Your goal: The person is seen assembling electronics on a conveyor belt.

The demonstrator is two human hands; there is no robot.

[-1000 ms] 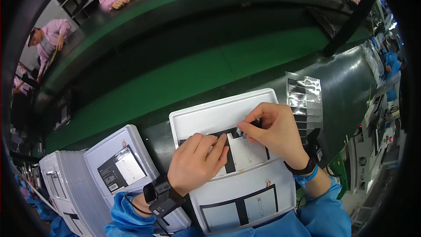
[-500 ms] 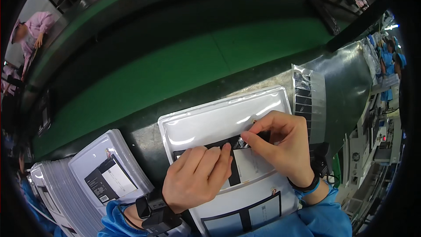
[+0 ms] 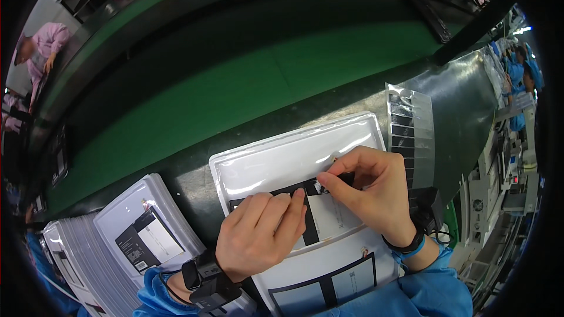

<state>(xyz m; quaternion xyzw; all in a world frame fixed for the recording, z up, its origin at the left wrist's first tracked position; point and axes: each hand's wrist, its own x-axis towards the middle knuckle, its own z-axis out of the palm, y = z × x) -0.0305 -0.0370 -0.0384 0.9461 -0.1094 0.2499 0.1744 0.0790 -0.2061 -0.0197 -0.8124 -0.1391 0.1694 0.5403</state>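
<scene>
Head view: our left hand lies flat, fingers pressed on the black strip across the grey tray, much as half a second ago. Our right hand pinches the strip's right end between thumb and forefinger, now slightly further right. The tray sits beside the green belt. A stack of trays has slid further into view at left; a sheet of dark labels lies right.
</scene>
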